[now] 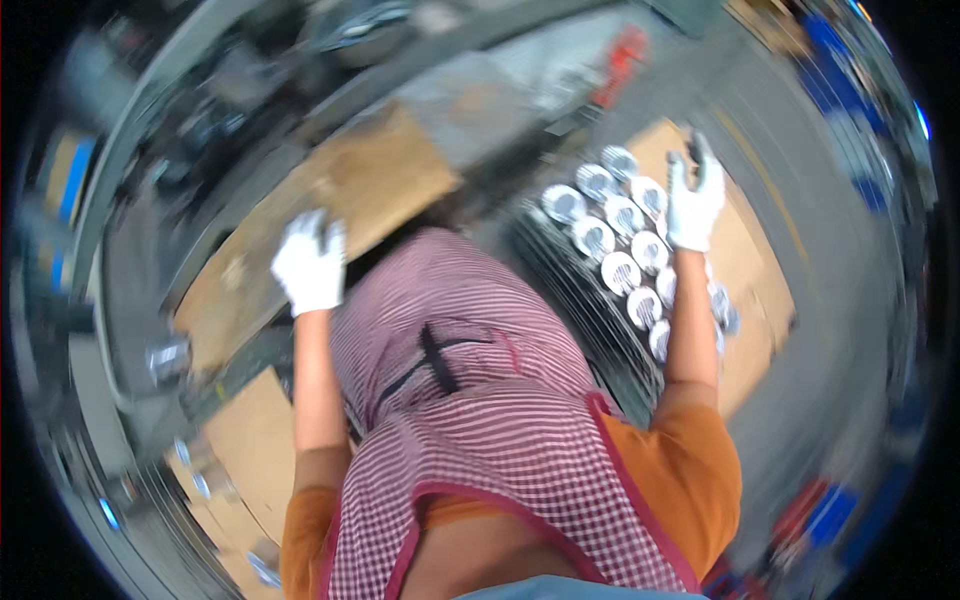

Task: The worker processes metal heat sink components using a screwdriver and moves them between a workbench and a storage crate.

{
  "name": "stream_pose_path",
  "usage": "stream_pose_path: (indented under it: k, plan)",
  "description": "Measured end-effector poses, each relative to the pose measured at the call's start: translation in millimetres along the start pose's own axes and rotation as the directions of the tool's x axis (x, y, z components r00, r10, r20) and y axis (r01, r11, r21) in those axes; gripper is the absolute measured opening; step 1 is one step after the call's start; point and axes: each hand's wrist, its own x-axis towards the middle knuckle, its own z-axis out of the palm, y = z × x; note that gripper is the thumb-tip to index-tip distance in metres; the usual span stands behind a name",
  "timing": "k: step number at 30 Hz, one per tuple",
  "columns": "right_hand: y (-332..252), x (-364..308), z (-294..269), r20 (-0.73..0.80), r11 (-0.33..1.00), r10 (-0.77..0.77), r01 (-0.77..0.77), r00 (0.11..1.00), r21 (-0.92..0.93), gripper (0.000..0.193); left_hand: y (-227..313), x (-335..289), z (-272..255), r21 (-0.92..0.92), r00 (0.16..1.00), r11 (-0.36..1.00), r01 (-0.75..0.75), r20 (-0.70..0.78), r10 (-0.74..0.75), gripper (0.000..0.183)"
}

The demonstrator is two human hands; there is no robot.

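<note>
My left hand (309, 264), in a white glove, is over the near edge of a brown cardboard sheet (375, 165) on the bench. Its fingers are stretched out and hold nothing I can see. On the right, my right hand (695, 205), also gloved in white, reaches over a stack topped with cardboard (757, 265). Thumb and fingers stand apart there; motion blurs the dark spot by the fingertips. Beside and below that hand, several round silvery metal parts (621, 272) stand in rows on the cardboard. My right forearm hides some of them.
At the lower left lies more cardboard (250, 445) with a few silvery parts at its edge. A small metal cylinder (168, 358) sits left of the bench. Farther back is a red object (624, 62), blurred. Blue bins (845, 75) stand at the far right, past the grey floor.
</note>
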Motion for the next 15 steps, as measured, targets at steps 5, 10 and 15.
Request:
stream_pose_path:
  k: [5, 10, 15]
  plan:
    - [-113.3, 67.9, 49.6, -0.024, 0.768, -0.628, 0.625, 0.778, 0.142, 0.035, 3.3, -2.9, -10.1, -0.141, 0.999, 0.989, 0.041, -0.021, -0.045, 0.041]
    - [-63.2, 116.2, 156.8, 0.635, 0.935, -0.161, 0.322, 0.756, -0.147, 0.044, -23.7, -15.2, -15.2, -0.35, 0.966, 0.911, 0.218, -0.053, -0.252, 0.048]
    - [-67.3, 99.7, 159.4, 0.432, 0.993, -0.078, 0.033, 0.899, 0.112, 0.05, -139.4, -21.9, -81.4, -0.107, 0.799, 0.843, 0.528, -0.275, -0.535, 0.052]
